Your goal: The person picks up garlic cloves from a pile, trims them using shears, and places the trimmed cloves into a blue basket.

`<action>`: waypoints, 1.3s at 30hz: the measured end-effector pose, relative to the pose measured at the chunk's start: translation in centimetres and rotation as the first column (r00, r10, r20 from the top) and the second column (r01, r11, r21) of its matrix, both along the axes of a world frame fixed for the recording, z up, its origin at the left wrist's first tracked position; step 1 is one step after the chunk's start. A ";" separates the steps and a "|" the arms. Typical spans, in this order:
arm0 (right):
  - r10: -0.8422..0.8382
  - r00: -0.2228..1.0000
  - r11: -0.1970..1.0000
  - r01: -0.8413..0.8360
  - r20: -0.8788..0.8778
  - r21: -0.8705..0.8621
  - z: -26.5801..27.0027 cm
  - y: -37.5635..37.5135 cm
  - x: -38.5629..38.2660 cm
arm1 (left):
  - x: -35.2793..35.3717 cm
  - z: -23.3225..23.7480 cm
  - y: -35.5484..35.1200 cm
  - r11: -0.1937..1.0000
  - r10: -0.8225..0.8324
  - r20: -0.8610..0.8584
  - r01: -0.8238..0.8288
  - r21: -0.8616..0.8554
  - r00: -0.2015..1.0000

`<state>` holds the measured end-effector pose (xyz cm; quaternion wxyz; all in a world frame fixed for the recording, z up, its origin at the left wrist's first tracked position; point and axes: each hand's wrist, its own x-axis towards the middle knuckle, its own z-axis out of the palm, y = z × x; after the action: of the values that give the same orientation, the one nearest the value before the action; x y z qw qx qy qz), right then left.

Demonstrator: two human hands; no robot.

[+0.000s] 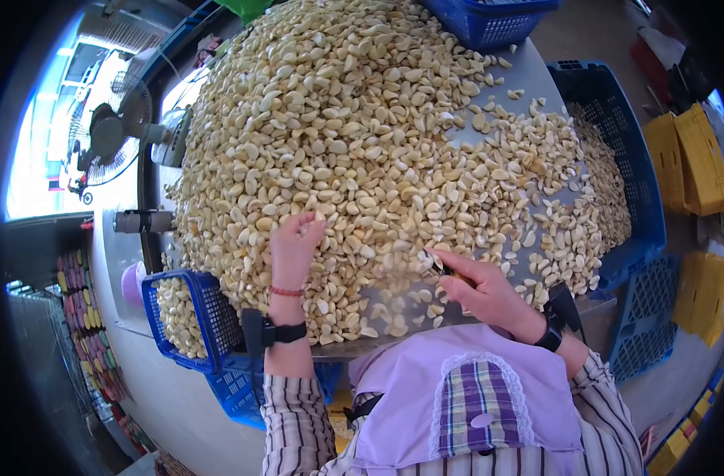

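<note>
A broad heap of pale, cream-coloured kernels (322,135) covers the metal table in front of me. My left hand (295,242) is raised over the near part of the heap, thumb and fingers pinched together on one pale kernel (320,216). To its right, my right hand (482,289) is closed round a small knife (438,264); the fingers hide most of the handle. Blurred kernels (395,278) lie or fall just left of the knife, above the table's near edge.
A blue basket (211,317) of kernels stands at the near left, and a large blue crate (643,174) holds more at the right. Another blue basket (489,28) sits at the far edge. A fan (108,131) stands at the left; yellow crates (687,159) are at far right.
</note>
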<state>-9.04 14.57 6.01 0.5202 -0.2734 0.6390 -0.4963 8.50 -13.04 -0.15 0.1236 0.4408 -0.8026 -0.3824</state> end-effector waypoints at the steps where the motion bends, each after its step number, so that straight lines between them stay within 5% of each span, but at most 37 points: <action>1: 0.003 1.000 1.000 -0.003 0.019 0.008 0.2 0.2 -0.2 | -0.3 0.8 0.7 1.000 -0.015 0.000 0.015 0.004 1.000; 2: 0.005 0.999 1.000 -0.006 0.040 0.019 0.3 0.4 -0.3 | -0.7 2.6 1.9 0.911 0.124 -0.183 -0.039 0.412 0.975; 3: -0.007 0.999 1.000 0.005 0.044 0.030 0.5 0.4 -0.3 | -0.9 3.7 3.2 0.658 0.324 -0.276 -0.006 0.753 0.905; 4: 0.009 1.000 1.000 -0.009 0.002 0.013 0.6 0.3 -0.3 | -1.1 3.9 4.4 0.611 0.354 -0.264 -0.008 0.792 0.897; 6: 0.033 0.992 0.995 -0.043 -0.118 -0.087 -0.1 0.0 0.0 | -1.5 4.7 6.6 0.580 0.311 -0.225 0.003 0.815 0.923; 14: 0.122 0.982 0.978 -0.144 -0.147 -0.154 -0.3 -0.8 0.6 | -2.0 6.4 12.5 0.564 0.107 -0.234 0.135 0.815 0.966; 17: 0.170 0.975 0.980 -0.182 -0.144 -0.076 -0.3 -0.5 -0.1 | -1.7 6.6 12.8 0.547 0.060 -0.182 0.120 0.828 0.981; 19: 0.085 0.993 0.994 -0.091 -0.086 -0.068 -0.7 -0.6 -0.1 | -1.2 6.2 12.5 0.335 0.184 -0.243 0.172 0.927 0.952; 21: -0.043 0.938 0.994 0.007 -0.343 -0.105 -1.8 -0.6 -0.4 | 0.9 3.1 11.1 0.350 0.147 -0.260 0.196 0.916 0.954; 22: 0.025 0.824 0.989 -0.103 -0.566 -0.107 -3.0 -0.8 -0.4 | 1.7 1.8 10.3 0.195 0.338 -0.317 0.264 0.945 0.886; 23: 0.021 0.825 0.990 -0.094 -0.565 -0.101 -3.5 -0.9 -0.2 | 2.2 1.2 9.5 0.046 0.523 -0.323 0.353 0.935 0.789; 24: 0.100 0.708 0.978 -0.199 -0.699 -0.062 -3.8 -1.1 0.1 | 2.4 0.9 8.8 0.033 0.516 -0.321 0.355 0.934 0.795; 25: 0.171 0.561 0.957 -0.290 -0.810 0.002 -4.1 -1.1 0.2 | 2.3 0.6 8.3 0.017 0.627 -0.424 0.532 0.846 0.654; 26: 0.283 0.590 0.938 -0.334 -0.756 0.090 -5.0 -1.0 0.0 | 1.9 0.2 7.9 0.022 0.730 -0.483 0.689 0.724 0.484; 29: 0.239 0.491 0.947 -0.308 -0.838 0.090 -7.0 -0.4 -2.5 | 2.0 -0.2 6.6 0.016 0.812 -0.423 0.709 0.705 0.402; 30: 0.326 0.463 0.935 -0.289 -0.824 0.207 -7.0 -0.1 -3.1 | 2.3 -1.3 6.1 -0.004 0.812 -0.466 0.802 0.597 0.351; 32: 0.212 0.230 0.974 -0.128 -0.950 0.187 -8.1 1.0 -6.0 | 2.5 -0.9 6.5 0.064 0.791 -0.492 0.750 0.658 0.364; 35: 0.478 0.399 0.819 0.119 -0.782 0.561 -4.6 3.3 -11.2 | 2.2 -0.8 7.3 0.158 0.757 -0.528 0.678 0.718 0.384; 36: 0.487 0.214 0.834 0.176 -0.847 0.524 -6.8 5.6 -12.9 | 2.2 -1.3 7.4 0.158 0.742 -0.524 0.650 0.743 0.418; 39: 0.368 0.295 0.855 0.266 -0.882 0.445 -6.8 9.3 -16.4 | 0.6 -0.8 8.2 0.177 0.697 -0.496 0.545 0.819 0.519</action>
<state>-25.45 23.84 -0.84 0.1055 -0.3840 0.9169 -0.0264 9.08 -4.88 -0.95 0.2069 0.2056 -0.1439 -0.9456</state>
